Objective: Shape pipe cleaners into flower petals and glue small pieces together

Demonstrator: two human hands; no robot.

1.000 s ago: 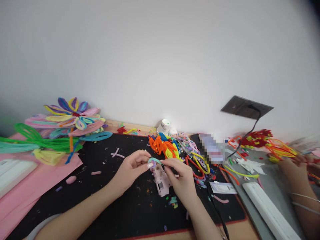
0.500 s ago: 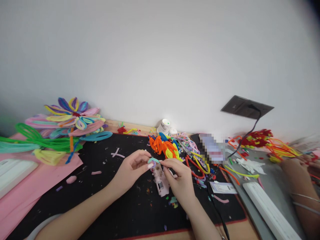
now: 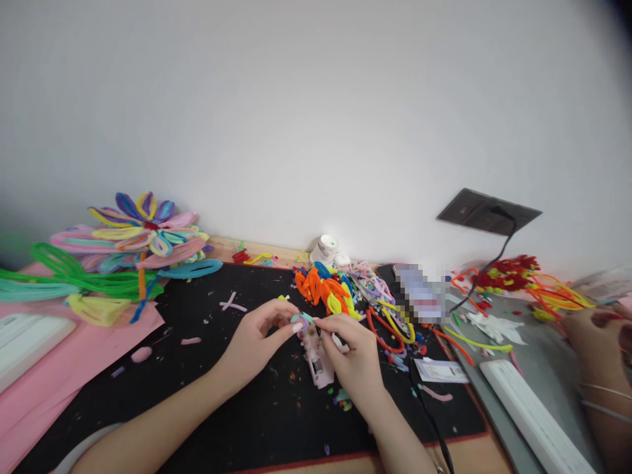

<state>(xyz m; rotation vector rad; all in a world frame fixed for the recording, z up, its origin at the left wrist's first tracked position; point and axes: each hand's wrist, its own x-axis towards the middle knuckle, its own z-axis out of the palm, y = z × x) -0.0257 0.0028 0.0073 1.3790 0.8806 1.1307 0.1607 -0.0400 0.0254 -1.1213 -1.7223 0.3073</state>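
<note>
A small curled pipe cleaner piece (image 3: 303,320) in teal and purple is held between my two hands above the black mat (image 3: 207,355). My left hand (image 3: 261,334) pinches it from the left with thumb and fingers. From the right, my right hand (image 3: 353,349) closes thumb and forefinger at its other end. Just below my fingertips lies a pale pink gadget (image 3: 322,372) with a small dark window; my right hand partly covers it. Beyond the hands sits a pile of orange pipe cleaner loops (image 3: 309,284), with yellow and blue ones mixed in.
A large multicoloured pipe cleaner flower (image 3: 151,227) lies at left on pink paper (image 3: 64,388). A white cup (image 3: 326,247) stands by the wall. Rightward are a phone (image 3: 417,289), a label card (image 3: 441,370), a black cable (image 3: 428,415), a white bar (image 3: 536,418) and another person's hand (image 3: 590,339).
My hands stay almost in place, with slight finger shifts around the pipe cleaner piece. At far right, the other person's hand has moved a little.
</note>
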